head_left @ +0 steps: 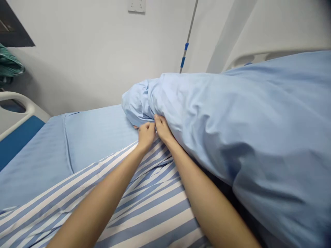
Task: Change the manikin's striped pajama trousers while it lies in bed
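The fingers point(149, 128) of the left hand point(146, 135) are clenching into a fist on the lower hem of a bulky light blue quilt cover point(219, 131), and the fingers point(158, 120) of the right hand point(162, 128) are gripping the same hem just beside them, the two hands almost touching. The quilt cover is heaping up across the right and centre of the frame, its gathered, rumpled end lying near the middle. Both forearms are reaching up from the bottom edge of the frame, with the right forearm pressing alongside the bulk of the cover. Beneath the left forearm, a blue-and-white striped sheet point(150, 210) is spreading over the lower part of the frame, and a plain blue bed sheet point(95, 134) is covering the mattress beyond it. At the left edge, a white hospital bed rail point(15, 105) with a blue panel is standing beside the bed. A green cloth point(9, 63) is hanging at the upper left, while a wall socket plate point(136, 5) and a metal pole point(188, 34) with blue bands are showing at the top.
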A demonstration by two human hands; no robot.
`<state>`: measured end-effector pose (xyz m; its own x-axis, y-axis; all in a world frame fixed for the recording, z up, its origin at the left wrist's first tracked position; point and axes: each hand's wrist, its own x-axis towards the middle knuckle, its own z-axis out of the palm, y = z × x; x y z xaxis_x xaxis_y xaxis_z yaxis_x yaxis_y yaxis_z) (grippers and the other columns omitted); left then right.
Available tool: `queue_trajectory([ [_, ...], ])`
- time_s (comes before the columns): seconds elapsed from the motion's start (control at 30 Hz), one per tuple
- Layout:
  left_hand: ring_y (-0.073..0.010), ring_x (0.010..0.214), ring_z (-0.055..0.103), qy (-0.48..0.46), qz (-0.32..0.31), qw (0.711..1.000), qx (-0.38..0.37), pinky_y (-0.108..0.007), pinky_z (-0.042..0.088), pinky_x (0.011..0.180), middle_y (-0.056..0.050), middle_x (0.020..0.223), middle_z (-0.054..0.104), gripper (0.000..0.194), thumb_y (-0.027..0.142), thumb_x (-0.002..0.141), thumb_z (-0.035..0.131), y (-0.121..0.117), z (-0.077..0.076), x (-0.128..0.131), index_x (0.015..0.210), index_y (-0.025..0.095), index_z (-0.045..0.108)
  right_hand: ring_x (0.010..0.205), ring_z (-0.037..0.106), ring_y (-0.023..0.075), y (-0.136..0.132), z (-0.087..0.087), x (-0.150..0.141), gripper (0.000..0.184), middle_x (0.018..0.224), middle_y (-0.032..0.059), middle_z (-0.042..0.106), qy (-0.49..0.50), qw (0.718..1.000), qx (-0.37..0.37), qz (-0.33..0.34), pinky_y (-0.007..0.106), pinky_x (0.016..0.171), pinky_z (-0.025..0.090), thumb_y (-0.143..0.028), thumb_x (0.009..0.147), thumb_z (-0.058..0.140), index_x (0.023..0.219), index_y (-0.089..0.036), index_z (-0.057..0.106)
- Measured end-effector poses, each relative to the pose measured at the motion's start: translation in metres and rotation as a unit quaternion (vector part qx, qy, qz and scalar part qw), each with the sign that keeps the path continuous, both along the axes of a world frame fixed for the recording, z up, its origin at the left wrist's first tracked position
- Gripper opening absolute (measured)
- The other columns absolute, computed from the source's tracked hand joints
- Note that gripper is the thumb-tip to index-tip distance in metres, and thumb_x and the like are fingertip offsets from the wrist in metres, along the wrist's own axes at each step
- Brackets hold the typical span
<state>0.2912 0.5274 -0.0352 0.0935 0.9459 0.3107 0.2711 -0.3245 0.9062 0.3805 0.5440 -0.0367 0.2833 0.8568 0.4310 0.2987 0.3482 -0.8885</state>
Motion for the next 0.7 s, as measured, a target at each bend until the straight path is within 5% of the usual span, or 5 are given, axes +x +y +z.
queue_trajectory([
  [0.2,-0.0113,0.058,0.039,0.117,0.02,0.993,0.001,-0.024,0.029,0.059,0.004,0.052,0.043,0.028,0.03,0.078,0.041,-0.001,-0.018,0.004,0.052,0.02,0.042,0.053,0.042,0.0133,0.005,-0.018,0.013,0.039,0.05,-0.002,0.044,-0.04,0.998,-0.047,-0.023,0.029,0.06,0.038,-0.042,0.086,0.039,0.054,-0.021,0.041],
  [0.3,-0.0108,0.057,0.039,0.117,0.006,0.993,-0.021,-0.024,0.027,0.058,0.004,0.05,0.04,0.03,0.03,0.077,0.042,-0.005,-0.012,-0.007,0.049,0.02,0.039,0.051,0.04,0.0127,0.003,-0.025,0.014,0.043,0.048,-0.0022,0.042,-0.06,0.997,-0.044,-0.008,0.029,0.056,0.036,-0.05,0.085,0.036,0.053,-0.02,0.04],
  [0.4,-0.0101,0.054,0.033,0.121,0.065,0.99,-0.024,-0.025,0.022,0.055,0.005,0.049,0.031,0.03,0.026,0.075,0.041,-0.024,-0.005,-0.038,0.047,0.02,0.033,0.049,0.037,0.0123,0.003,-0.028,0.015,0.047,0.045,-0.0027,0.038,-0.087,0.995,-0.039,0.01,0.028,0.054,0.033,-0.056,0.083,0.033,0.053,-0.021,0.038],
  [0.5,-0.0095,0.051,0.028,0.125,0.099,0.987,-0.028,-0.026,0.02,0.053,0.005,0.049,0.023,0.031,0.027,0.075,0.04,-0.064,-0.003,-0.103,0.048,0.02,0.026,0.049,0.038,0.0125,0.006,-0.029,0.017,0.045,0.047,-0.0026,0.038,-0.136,0.99,-0.045,0.011,0.027,0.053,0.032,-0.055,0.084,0.03,0.055,-0.021,0.037],
  [0.7,-0.0103,0.054,0.032,0.148,0.177,0.968,-0.095,-0.024,0.026,0.054,0.005,0.052,0.027,0.036,0.044,0.076,0.041,-0.175,-0.009,-0.29,0.051,0.021,0.027,0.06,0.047,0.0152,0.001,-0.021,0.0,0.032,0.058,0.002,0.048,-0.281,0.954,-0.103,0.011,0.027,0.061,0.037,-0.034,0.086,0.029,0.058,-0.021,0.036],
])
